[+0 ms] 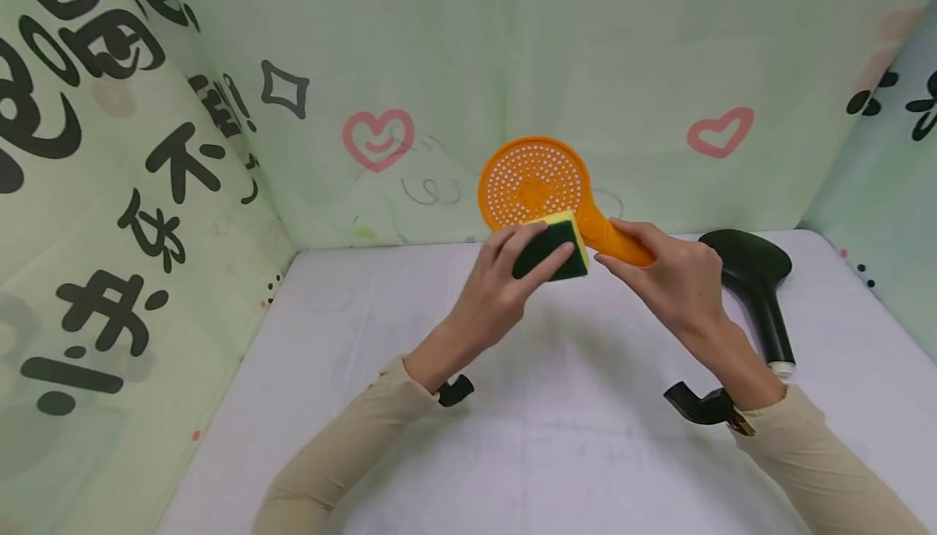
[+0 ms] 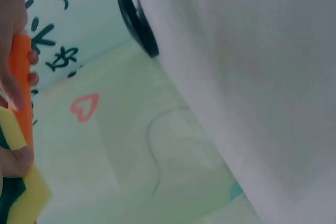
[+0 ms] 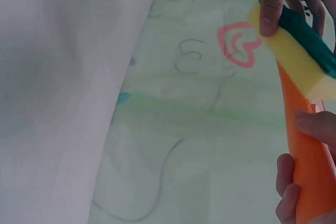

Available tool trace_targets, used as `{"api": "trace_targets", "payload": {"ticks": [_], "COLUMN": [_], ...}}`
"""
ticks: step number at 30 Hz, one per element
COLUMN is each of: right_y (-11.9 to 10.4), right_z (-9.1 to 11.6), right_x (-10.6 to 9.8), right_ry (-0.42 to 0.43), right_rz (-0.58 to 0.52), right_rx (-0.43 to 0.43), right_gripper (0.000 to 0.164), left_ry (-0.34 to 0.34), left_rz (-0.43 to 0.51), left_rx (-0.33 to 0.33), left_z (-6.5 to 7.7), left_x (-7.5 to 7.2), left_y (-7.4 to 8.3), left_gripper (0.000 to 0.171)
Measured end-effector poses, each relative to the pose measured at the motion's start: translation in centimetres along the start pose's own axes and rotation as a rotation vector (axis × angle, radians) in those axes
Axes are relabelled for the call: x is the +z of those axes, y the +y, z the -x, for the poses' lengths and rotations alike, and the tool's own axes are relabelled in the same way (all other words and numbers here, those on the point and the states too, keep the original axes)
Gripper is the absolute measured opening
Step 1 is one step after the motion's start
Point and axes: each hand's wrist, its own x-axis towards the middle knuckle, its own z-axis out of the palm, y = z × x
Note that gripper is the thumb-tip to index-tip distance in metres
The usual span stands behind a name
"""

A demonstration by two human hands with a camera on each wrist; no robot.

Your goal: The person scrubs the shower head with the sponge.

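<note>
An orange shower head (image 1: 533, 176) with a round face full of pale nozzles is held up above the table in the head view. My right hand (image 1: 679, 281) grips its handle, and in the right wrist view the thumb and fingertips wrap the orange handle (image 3: 307, 182). A yellow sponge with a dark green scouring side (image 1: 547, 252) is pinched by my left hand (image 1: 494, 295). The sponge lies against the shower head where face and handle meet, covering the lower edge of the face. The left wrist view catches only part of the sponge (image 2: 41, 195).
A black shower head (image 1: 757, 291) with a white threaded end lies on the white table (image 1: 527, 445), to the right behind my right wrist. Pale green printed curtains (image 1: 439, 47) stand behind the table and at both sides. Dark wrist-worn mounts (image 1: 699, 406) project below the wrists.
</note>
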Motion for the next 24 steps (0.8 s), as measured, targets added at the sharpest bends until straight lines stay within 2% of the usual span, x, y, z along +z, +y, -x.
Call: {"api": "trace_targets", "payload": {"ticks": [2, 5, 7, 9, 12, 16, 18, 21, 24], "right_y": [0.0, 0.3, 0.4, 0.4, 0.4, 0.3, 0.2, 0.2, 0.4], "right_z": [-0.1, 0.1, 0.3, 0.5, 0.4, 0.1, 0.1, 0.4, 0.4], "right_x": [-0.3, -0.9, -1.2, -1.3, -1.2, -1.1, -1.2, -1.5, -1.8], "right_ry": [-0.004, -0.006, -0.018, -0.024, -0.010, 0.020, 0.019, 0.011, 0.002], "right_rz": [-0.066, -0.151, -0.184, -0.202, -0.213, -0.226, -0.227, -0.210, -0.156], "right_rx": [0.050, 0.115, 0.134, 0.139, 0.147, 0.166, 0.160, 0.109, 0.043], "right_gripper": [0.049, 0.049, 0.051, 0.052, 0.051, 0.049, 0.050, 0.052, 0.055], "left_ry": [0.078, 0.189, 0.229, 0.233, 0.184, 0.150, 0.174, 0.187, 0.127], "left_rz": [0.017, 0.159, 0.281, 0.423, 0.589, 0.719, 0.780, 0.870, 0.877], "left_rx": [-0.055, -0.243, -0.359, -0.435, -0.469, -0.532, -0.601, -0.683, -0.709], "left_z": [-0.2, -0.8, -1.0, -1.0, -0.6, -0.6, -1.1, -2.1, -2.5], "left_x": [-0.4, -1.4, -1.8, -1.9, -1.5, -1.4, -1.8, -3.0, -4.1], "left_y": [-0.9, -2.7, -3.5, -3.7, -2.5, -1.1, -1.6, -3.5, -4.9], "left_gripper": [0.049, 0.059, 0.069, 0.078, 0.085, 0.086, 0.083, 0.078, 0.078]}}
